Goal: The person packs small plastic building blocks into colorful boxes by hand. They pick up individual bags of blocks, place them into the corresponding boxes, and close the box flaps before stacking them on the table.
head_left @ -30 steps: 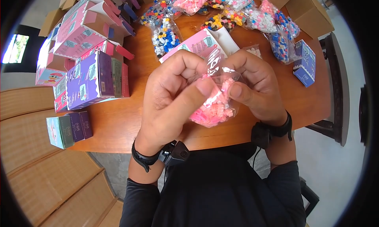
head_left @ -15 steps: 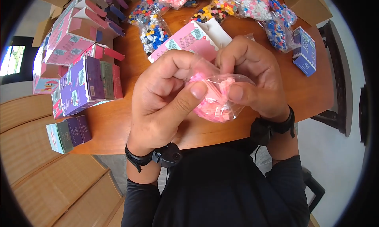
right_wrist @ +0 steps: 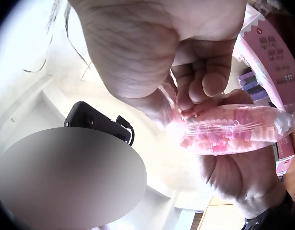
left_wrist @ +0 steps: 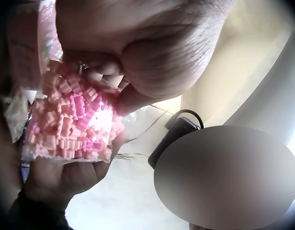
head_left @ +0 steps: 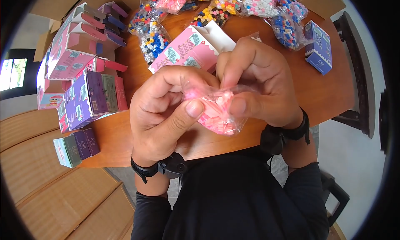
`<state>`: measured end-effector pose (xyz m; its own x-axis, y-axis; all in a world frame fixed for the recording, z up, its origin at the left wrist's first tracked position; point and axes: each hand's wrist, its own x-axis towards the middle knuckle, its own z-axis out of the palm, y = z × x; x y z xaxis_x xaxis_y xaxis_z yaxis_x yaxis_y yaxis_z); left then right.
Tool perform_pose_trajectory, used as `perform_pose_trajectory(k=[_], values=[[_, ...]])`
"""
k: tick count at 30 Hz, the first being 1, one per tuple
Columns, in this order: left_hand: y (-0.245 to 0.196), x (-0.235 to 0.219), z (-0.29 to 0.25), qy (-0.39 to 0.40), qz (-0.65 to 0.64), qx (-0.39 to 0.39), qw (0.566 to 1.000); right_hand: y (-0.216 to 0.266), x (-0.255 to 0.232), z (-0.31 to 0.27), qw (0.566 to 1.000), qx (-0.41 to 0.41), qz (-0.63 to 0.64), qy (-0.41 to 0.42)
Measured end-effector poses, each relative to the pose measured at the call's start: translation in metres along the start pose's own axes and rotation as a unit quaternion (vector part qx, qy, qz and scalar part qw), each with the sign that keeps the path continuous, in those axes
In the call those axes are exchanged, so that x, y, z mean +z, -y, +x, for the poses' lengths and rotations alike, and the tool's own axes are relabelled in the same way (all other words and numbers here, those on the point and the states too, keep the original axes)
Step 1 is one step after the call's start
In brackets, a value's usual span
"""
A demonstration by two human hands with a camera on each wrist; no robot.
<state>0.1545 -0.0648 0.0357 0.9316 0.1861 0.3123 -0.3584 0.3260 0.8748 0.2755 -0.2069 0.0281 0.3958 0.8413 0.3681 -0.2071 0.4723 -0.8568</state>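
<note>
At twelve o'clock, left hand and right hand fingers pinch the pink-brick bag, seemingly opening it; next needs steady pulling.

Black shirt, dark sleeves, black wrist straps, boxy cameras

Worktop: was brown.
Window: glowed white at left.
Tan panels: stood lower left, possibly cabinetry.
Floor: showed grey.
</note>
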Motion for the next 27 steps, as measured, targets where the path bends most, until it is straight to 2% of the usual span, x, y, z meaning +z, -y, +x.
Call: perform_pose_trajectory(k=[4,6,13,21,23,27], values=[[0.0013,-0.0032,0.0009,0.014,0.031,0.048,0.998,0.0050,-0.0026,-0.0002,0.999,0.049,0.013,0.007],[0.0018,-0.0032,0.0008,0.012,0.029,0.064,0.997,0.0032,-0.0020,0.0007,0.999,0.032,0.006,0.007],[0.0030,0.0001,0.0009,-0.018,0.048,0.066,0.997,0.0016,-0.0018,0.0007,0.998,0.047,0.029,-0.008],[0.0034,-0.0011,0.0023,-0.012,0.204,0.132,0.970,0.0040,0.0008,0.0007,0.993,-0.035,-0.109,-0.018],[0.0032,0.0007,0.0006,-0.028,0.229,0.124,0.965,0.0050,0.0013,0.0003,0.989,-0.052,-0.139,-0.016],[0.0020,0.0044,0.0002,-0.044,0.313,0.157,0.936,0.0064,0.0011,0.0002,0.974,-0.083,-0.212,-0.020]])
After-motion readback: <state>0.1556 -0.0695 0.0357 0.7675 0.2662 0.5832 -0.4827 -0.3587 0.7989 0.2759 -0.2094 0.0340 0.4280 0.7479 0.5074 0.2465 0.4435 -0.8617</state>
